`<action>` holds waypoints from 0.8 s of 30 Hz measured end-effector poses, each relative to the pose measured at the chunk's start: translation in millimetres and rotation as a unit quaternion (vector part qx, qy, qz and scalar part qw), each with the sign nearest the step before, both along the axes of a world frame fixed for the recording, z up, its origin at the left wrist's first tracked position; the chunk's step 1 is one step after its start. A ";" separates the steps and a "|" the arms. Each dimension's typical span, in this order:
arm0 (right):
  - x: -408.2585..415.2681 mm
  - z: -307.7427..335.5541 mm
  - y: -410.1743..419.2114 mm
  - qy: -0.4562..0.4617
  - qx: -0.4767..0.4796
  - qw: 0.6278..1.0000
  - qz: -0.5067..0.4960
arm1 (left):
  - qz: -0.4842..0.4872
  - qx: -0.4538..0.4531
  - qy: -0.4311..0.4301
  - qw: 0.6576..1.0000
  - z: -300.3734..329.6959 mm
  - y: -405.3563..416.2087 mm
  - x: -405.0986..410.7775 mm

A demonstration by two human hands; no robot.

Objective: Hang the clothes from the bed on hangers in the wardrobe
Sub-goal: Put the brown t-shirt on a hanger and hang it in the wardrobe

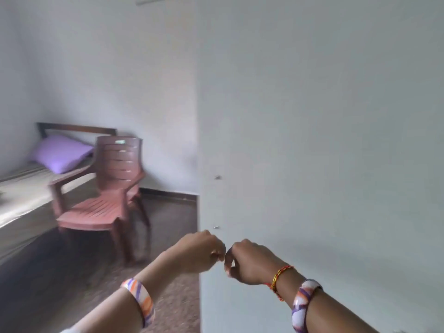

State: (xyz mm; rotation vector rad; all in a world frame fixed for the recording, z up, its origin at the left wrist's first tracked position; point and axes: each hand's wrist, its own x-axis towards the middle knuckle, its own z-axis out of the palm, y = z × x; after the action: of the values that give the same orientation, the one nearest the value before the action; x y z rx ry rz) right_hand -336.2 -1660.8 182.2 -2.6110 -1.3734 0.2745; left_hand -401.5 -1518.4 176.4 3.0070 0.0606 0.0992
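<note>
The wardrobe door [324, 140] fills the right half of the view, a plain pale panel standing shut, its left edge running straight down the middle of the room. Two small metal fittings sit near that edge, one above the other; they are too small to make out.

Both of the person's hands are raised in front of the door's edge, low in the view, knuckles almost meeting. The left hand [199, 251] is curled into a loose fist with a ring on one finger, and I see nothing in it. The right hand [247, 263] is curled too, its thumb and fingers drawn in close together; whether it pinches something small or the door's edge I cannot tell, as the picture is blurred. The two hands are just beside each other, perhaps touching at the fingertips. Each wrist wears a broad bangle striped in white, orange and purple, and the right wrist carries a red and yellow thread band as well.

The bed [21, 193] lies well apart from them along the left wall, with a pale striped sheet, a dark wooden headboard and a purple pillow [60, 153] at its head. No clothes show on the part of it that I can see. A reddish-brown plastic chair [103, 188] stands between the bed and the wardrobe, on a dark speckled floor [72, 272]. White walls close the corner behind.
</note>
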 end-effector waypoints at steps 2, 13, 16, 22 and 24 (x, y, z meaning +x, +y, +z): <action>-33.5 -47.3 61.8 0.013 -0.040 0.998 0.042 | 0.043 0.007 0.037 0.998 -56.0 47.5 -48.5; -253.2 -148.8 375.5 0.069 -0.122 0.940 0.311 | 0.348 -0.058 0.105 0.930 -164.1 303.5 -349.4; -285.1 -154.4 443.4 0.058 -0.115 0.922 0.364 | 0.402 -0.067 0.086 0.909 -164.4 355.5 -391.5; -318.4 -190.1 595.3 0.061 -0.125 0.887 0.441 | 0.461 -0.091 0.089 0.878 -188.8 488.8 -434.1; -324.2 -200.3 658.7 0.054 -0.121 0.878 0.460 | 0.482 -0.095 0.087 0.867 -198.3 542.0 -445.3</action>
State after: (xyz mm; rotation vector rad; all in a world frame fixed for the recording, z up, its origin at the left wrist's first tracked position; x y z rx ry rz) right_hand -660.5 -1002.1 -18.0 -1.8259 -2.5649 0.7295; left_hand -846.8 -976.5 -21.9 2.4655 1.4686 -0.0813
